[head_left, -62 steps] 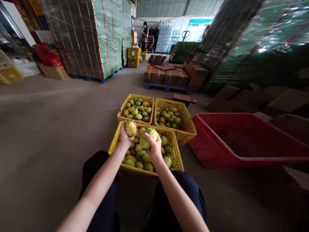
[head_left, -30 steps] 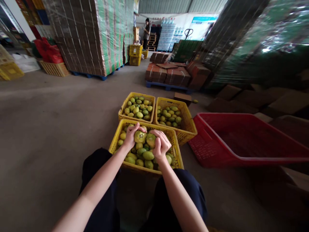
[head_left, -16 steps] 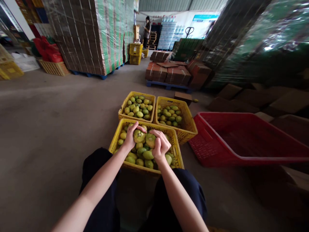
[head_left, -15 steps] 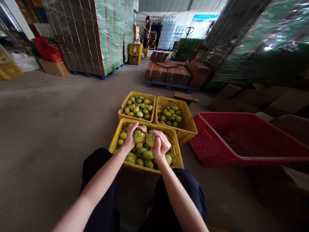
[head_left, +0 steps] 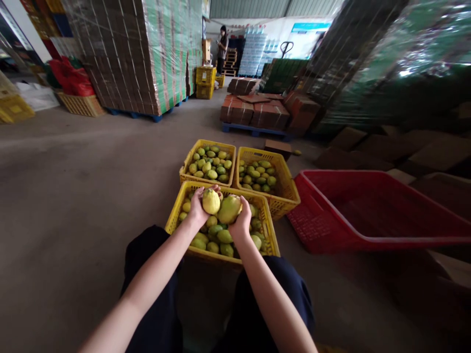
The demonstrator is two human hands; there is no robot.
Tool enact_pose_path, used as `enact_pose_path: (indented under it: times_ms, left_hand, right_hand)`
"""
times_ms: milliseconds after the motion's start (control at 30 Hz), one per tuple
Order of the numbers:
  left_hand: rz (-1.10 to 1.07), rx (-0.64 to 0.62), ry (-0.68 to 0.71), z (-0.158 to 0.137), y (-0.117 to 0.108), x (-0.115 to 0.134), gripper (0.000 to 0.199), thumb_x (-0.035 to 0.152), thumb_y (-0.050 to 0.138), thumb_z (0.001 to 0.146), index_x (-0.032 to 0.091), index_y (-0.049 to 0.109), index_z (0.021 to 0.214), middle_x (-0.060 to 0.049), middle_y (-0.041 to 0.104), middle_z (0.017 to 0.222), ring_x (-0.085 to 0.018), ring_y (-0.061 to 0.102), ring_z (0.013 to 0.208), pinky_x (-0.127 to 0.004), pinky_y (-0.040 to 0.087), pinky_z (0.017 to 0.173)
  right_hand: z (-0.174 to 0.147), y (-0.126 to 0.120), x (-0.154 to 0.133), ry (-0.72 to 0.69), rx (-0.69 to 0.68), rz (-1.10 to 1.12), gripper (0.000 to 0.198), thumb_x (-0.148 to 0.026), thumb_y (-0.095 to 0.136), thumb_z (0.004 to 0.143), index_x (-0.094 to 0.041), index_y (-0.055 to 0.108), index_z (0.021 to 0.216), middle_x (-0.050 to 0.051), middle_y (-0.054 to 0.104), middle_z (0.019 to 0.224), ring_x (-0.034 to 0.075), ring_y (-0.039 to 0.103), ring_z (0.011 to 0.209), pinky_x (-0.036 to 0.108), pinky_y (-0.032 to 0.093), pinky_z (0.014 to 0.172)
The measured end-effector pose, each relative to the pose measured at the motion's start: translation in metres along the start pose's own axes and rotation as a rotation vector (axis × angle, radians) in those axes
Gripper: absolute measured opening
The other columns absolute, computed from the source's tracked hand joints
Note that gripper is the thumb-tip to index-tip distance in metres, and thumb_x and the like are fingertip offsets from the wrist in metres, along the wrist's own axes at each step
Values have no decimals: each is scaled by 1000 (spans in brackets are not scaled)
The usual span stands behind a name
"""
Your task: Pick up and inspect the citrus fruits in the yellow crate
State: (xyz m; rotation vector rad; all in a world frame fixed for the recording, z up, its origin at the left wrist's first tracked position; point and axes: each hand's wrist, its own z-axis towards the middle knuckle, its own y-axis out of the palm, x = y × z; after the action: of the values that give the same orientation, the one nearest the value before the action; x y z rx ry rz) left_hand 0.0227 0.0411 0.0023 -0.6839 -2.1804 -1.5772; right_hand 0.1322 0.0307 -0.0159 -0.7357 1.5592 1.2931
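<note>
My left hand is closed around a yellowish papaya, whose rounded end points toward me. Beside it, my right hand grips a larger green-yellow papaya from its right side, thumb and fingers around it. Both fruits are held close together above the nearest yellow crate. Inside that crate lie several more green and yellow papayas, partly hidden by my hands and forearms.
Behind stand two more yellow crates of papayas. A large red crate is at the right. Bundled cardboard sits on a blue pallet. Wrapped stacks rise at the left, and a person stands far back.
Both hands have turned their papayas. The stem ends that faced me have rotated away, and the right fruit now shows its long side. Both fruits stay over the near crate.
</note>
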Motion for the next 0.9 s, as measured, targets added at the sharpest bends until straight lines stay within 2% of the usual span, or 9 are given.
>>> enact_pose_path:
  times_ms: [100, 133, 200, 300, 400, 633, 767, 900]
  left_hand:
    - [-80, 21, -41, -2, 5, 5, 24, 27, 52, 88, 17, 73, 94, -8, 76, 85, -23, 73, 90, -36, 60, 84]
    - [-100, 30, -40, -2, 6, 7, 24, 26, 51, 90, 17, 73, 97, -7, 75, 86, -23, 73, 91, -36, 60, 87]
    - [-120, 57, -52, -4, 9, 11, 24, 24, 49, 94, 17, 70, 103, -7, 75, 88, -22, 73, 95, -35, 60, 91]
    - [-126, 86, -129, -7, 13, 16, 28, 26, 43, 100, 16, 66, 112, -10, 75, 96, -25, 73, 102, -39, 61, 93]
    - [-175, 56, -162, -9, 14, 19, 35, 32, 37, 104, 18, 62, 125, -12, 74, 108, -27, 72, 108, -40, 64, 87]
    - [-296, 88, -191, -7, 12, 22, 44, 34, 37, 105, 17, 54, 142, -15, 72, 120, -27, 73, 108, -28, 66, 66]
    - [-307, 120, -234, -4, 10, 21, 45, 31, 40, 103, 16, 52, 144, -16, 72, 119, -28, 74, 106, -30, 66, 63]
    - [-276, 142, -262, -5, 11, 20, 43, 31, 39, 104, 13, 54, 141, -17, 72, 120, -26, 74, 105, -26, 65, 63]
  right_hand:
    - [6, -1, -1, 377, -3, 193, 32, -56, 61, 77, -24, 62, 73, 1, 68, 65, 22, 67, 62, 36, 57, 59]
    - [8, -1, -2, 468, 2, 247, 28, -52, 63, 76, -24, 62, 74, 1, 69, 66, 22, 67, 61, 35, 57, 57]
    - [10, -2, -5, 550, 19, 304, 18, -41, 63, 74, -22, 62, 76, 1, 69, 68, 21, 67, 62, 34, 58, 57]
    - [13, -2, -9, 571, 37, 358, 14, -28, 63, 71, -21, 64, 83, 1, 72, 73, 21, 69, 68, 37, 62, 65]
    - [16, -2, -10, 543, 48, 427, 16, -25, 63, 72, -22, 64, 88, 1, 74, 77, 22, 71, 76, 41, 64, 72]
    - [20, -3, -2, 627, 91, 484, 14, -36, 62, 83, -23, 62, 88, 2, 74, 75, 22, 72, 74, 39, 66, 64]
    - [22, -5, 6, 625, 69, 415, 21, -46, 66, 81, -26, 60, 87, 2, 72, 72, 22, 72, 70, 39, 66, 58]
    - [24, -7, 7, 641, 96, 375, 25, -47, 69, 77, -27, 59, 88, 1, 70, 69, 24, 73, 69, 41, 66, 57]
